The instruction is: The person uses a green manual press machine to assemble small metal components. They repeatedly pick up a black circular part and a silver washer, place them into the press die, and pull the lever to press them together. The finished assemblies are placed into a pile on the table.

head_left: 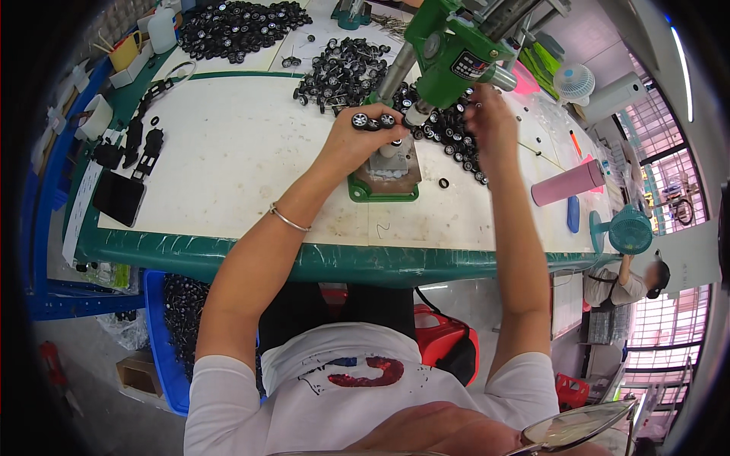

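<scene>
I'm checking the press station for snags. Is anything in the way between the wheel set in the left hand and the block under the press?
Nothing visible. The left hand holds the wheel set just above the grey block on the green base, with open space between. The right hand is off to the side, at the wheel pile.

The green press (456, 45) is cut off at twelve o'clock, and its body hides the right hand's (490, 121) fingertips.

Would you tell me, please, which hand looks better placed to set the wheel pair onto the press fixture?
Left, probably. The left hand holds the small black wheel-and-axle pair just above the grey metal fixture of the green bench press; the right hand is up beside the press head.
</scene>
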### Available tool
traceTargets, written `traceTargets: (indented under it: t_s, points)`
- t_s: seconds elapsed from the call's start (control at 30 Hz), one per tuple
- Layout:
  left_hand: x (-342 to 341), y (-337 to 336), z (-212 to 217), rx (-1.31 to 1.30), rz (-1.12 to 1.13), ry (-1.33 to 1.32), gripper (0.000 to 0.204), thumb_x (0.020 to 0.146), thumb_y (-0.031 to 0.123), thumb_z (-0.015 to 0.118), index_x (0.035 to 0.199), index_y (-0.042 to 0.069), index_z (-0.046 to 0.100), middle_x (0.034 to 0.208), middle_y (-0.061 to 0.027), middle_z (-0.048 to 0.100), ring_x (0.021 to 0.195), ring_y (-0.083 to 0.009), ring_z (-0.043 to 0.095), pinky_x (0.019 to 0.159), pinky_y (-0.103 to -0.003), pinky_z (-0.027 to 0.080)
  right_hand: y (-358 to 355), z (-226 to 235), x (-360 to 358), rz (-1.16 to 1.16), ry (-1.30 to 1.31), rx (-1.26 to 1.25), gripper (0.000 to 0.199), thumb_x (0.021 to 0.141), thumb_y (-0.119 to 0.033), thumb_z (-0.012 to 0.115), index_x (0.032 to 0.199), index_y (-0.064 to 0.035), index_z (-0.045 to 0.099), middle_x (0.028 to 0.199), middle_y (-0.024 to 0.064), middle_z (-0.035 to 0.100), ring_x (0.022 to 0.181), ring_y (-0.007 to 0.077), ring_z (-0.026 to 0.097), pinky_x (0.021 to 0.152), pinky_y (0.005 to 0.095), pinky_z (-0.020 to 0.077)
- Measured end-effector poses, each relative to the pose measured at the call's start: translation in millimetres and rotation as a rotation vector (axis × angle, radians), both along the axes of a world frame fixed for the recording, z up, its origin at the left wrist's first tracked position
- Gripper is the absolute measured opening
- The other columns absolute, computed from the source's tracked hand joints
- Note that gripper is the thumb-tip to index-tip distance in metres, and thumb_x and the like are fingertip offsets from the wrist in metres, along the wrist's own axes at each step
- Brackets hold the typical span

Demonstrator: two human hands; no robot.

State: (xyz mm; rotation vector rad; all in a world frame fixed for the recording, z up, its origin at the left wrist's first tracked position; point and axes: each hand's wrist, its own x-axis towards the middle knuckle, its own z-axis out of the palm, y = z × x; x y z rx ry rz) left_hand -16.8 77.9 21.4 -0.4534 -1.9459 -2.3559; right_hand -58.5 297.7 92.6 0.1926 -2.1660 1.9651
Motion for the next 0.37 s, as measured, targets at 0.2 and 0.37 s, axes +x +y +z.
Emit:
traceTargets:
  t_s: [0.2,0.37]
  points:
    - [-0.9,13.0,3.1,0.003,0.005,-0.018,0.013,0.078,0.011,0.073,0.088,0.004,0.068,0.079,0.0007,0.064,0.073,-0.0056,0.055,0.070,-0.021,0.042,43.4,106.6,-91.7,0.297,0.215,-0.354,0.037,0.094,-0.027,0.055,0.119,0.0001,0.050,0.111,0.0101,0.061,0.103,0.0206,0.056,0.099,0.0365,0.0400]
    - [-5.1,8.6,4.1,-0.029,0.076,0.017,0.019,0.076,0.017,0.075,0.091,0.007,0.071,0.074,-0.0006,0.063,0.067,-0.0061,0.054,0.062,-0.022,0.042,7.1,179.0,-138.7,0.494,0.052,-0.393,0.033,0.085,-0.033,0.068,0.101,-0.0044,0.062,0.090,0.0089,0.068,0.086,0.0189,0.068,0.076,0.0364,0.0570]
